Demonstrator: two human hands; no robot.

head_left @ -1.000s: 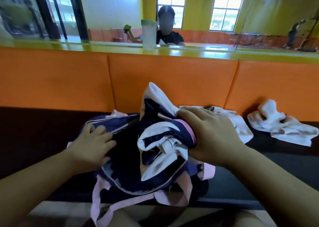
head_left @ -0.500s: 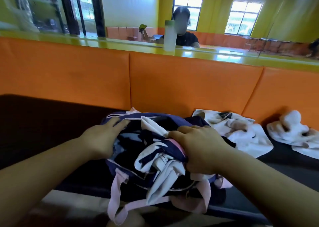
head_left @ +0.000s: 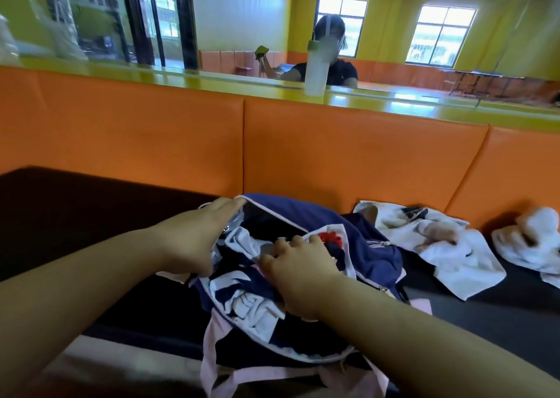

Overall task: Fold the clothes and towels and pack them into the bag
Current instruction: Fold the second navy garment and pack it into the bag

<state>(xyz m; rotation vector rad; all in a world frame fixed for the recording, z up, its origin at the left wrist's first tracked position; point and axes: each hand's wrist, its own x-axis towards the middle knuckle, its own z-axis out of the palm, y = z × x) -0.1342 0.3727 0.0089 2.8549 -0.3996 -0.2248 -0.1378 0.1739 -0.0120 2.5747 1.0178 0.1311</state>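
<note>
Two towels [head_left: 454, 255] lie beside one bag [head_left: 303, 213] on the bench [head_left: 91, 216]; my left hand [head_left: 194, 243] presses its rim with straight fingers, my right hand [head_left: 300, 267] grips one garment [head_left: 242, 303] inside.

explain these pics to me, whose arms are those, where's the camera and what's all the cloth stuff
There is no machine here. A person works with bare hands, and one wide-angle camera worn on the head looks forward and down, so the arms reach in from the bottom edge. Every picture comes from that same view.

The left hand lies against the rim of a navy bag with pink trim, which sits on a dark bench with an orange backrest. The right hand has its fingers curled into a navy and white garment, which sits in the bag's opening.

To the right, a crumpled white cloth and a second white cloth, probably towels, lie on the bench, not yet packed. Behind, a bottle stands on a yellow ledge.
</note>
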